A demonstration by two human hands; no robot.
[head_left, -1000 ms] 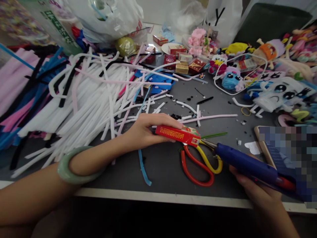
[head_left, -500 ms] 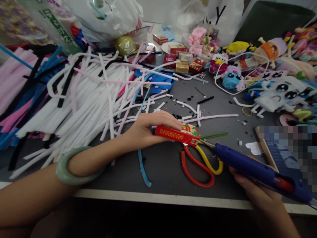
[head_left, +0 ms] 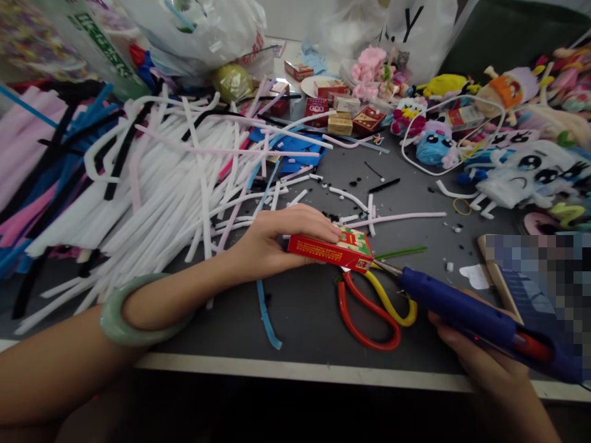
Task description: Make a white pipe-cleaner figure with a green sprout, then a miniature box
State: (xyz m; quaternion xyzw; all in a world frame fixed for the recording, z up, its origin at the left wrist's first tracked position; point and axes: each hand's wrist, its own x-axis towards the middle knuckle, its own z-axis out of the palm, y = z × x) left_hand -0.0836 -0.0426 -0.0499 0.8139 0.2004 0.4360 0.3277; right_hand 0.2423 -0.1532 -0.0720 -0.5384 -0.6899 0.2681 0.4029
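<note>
My left hand (head_left: 286,237), with a pale green bangle (head_left: 138,311) on its forearm, grips a small red printed box (head_left: 330,251) from above and below. In my right hand (head_left: 480,347) is a blue hot glue gun (head_left: 462,307), its metal nozzle reaching the right end of the box; whether the tip touches cannot be told. Beneath lie scissors (head_left: 344,314) with one red and one yellow handle loop, their blades hidden by the box. A green pipe cleaner (head_left: 401,252) rests just behind the nozzle.
White pipe cleaners (head_left: 170,197) are heaped at left, beside blue, black and pink ones. Several small boxes (head_left: 340,123) stand at the back. Plush-like dolls (head_left: 530,172) crowd the right. A phone or framed screen (head_left: 503,277), partly pixelated, lies at right. White scraps litter the grey table.
Almost nothing differs. Both hands keep the box and the glue gun in the same place, with only a very slight shift of the view.
</note>
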